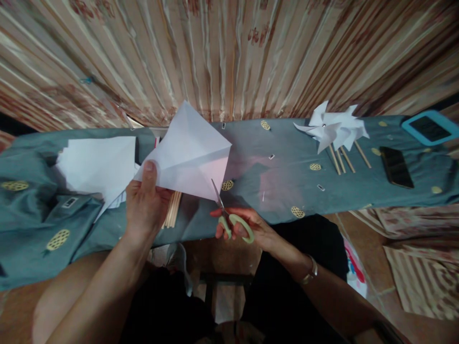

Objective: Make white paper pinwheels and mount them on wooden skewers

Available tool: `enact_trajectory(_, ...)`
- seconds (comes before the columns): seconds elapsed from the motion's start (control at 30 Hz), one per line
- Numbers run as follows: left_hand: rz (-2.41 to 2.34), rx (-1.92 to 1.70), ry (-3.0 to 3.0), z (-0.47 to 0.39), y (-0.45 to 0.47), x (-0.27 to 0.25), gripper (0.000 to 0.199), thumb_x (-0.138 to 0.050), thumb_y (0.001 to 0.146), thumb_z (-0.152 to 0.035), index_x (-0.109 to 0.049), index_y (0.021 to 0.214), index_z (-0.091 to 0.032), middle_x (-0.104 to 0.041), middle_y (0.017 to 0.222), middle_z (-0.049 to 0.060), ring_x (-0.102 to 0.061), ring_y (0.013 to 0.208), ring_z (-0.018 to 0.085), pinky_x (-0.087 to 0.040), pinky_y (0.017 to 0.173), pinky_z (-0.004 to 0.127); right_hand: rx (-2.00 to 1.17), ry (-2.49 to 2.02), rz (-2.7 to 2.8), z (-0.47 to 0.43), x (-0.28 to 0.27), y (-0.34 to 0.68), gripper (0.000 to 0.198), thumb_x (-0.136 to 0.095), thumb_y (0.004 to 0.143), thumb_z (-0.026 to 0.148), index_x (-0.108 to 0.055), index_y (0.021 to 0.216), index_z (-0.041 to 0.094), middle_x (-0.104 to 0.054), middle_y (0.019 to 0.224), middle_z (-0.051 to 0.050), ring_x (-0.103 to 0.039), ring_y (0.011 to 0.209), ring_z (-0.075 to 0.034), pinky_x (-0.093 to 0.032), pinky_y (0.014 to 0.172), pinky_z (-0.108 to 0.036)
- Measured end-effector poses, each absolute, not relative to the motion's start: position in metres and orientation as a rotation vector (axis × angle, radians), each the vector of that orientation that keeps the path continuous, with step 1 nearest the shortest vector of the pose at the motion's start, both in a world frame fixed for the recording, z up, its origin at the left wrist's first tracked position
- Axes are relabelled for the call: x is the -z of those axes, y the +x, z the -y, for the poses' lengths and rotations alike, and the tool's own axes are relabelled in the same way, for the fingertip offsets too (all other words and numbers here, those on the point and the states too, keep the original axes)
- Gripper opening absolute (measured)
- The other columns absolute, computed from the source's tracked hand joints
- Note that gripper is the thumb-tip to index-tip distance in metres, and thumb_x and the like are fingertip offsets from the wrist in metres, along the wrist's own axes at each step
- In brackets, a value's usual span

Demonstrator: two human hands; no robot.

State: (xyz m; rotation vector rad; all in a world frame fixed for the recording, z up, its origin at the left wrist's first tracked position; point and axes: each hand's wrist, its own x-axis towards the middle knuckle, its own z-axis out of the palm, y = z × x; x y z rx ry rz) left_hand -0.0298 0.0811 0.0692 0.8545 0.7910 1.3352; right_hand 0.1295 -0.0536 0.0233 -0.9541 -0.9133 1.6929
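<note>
Left hand (145, 203), head view: centre-left, thumb and fingers pinching the white sheet (195, 143) by its left corner.
Right hand (251, 222): lower centre, fingers through the handles of the scissors (247, 228).
White sheet: mid-frame, stretching up and right from the left hand, blades at its lower corner!
Pinwheels (344, 129): upper right, apparently finished.
Remaining, seemingly: this creased sheet, paper stack (102, 162) at left, loose sticks (173, 210) below.

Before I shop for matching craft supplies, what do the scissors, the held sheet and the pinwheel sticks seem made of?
Scissors: blades greyish with a faint sheen, likely steel; handles smooth, pale green, probably plastic.
Sheet: matte white, thin, creased; likely paper.
Sticks: pale tan, seemingly unpainted; probably wood, possibly bamboo.
</note>
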Motion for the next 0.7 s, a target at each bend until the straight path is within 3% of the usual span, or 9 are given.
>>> enact_trajectory(0.13, -0.79, -1.331, 0.849, -0.081, -0.029, -0.069, 0.023, -0.054, 0.093, -0.024, -0.07, 0.105, -0.011, -0.075, 0.103, 0.008, -0.067, 0.101, 0.017, -0.052, 0.095, 0.028, -1.703, -0.954, 0.87, 0.053, -0.025, 0.128, 0.064, -0.073, 0.072, 0.055, -0.061, 0.119, 0.013, -0.067, 0.081, -0.005, -0.057, 0.067, -0.011, -0.048, 0.06, -0.025)
enact_trajectory(0.7, -0.76, -1.368, 0.853, -0.088, -0.034, -0.058, 0.023, -0.058, 0.091, -0.026, -0.069, 0.104, -0.01, -0.076, 0.098, 0.007, -0.07, 0.09, 0.013, -0.054, 0.092, 0.026, -1.755, -0.965, 0.791, 0.052, -0.02, 0.126, 0.057, -0.08, 0.069, 0.041, -0.061, 0.116, 0.015, -0.066, 0.076, 0.0, -0.059, 0.065, -0.009, -0.049, 0.062, -0.024)
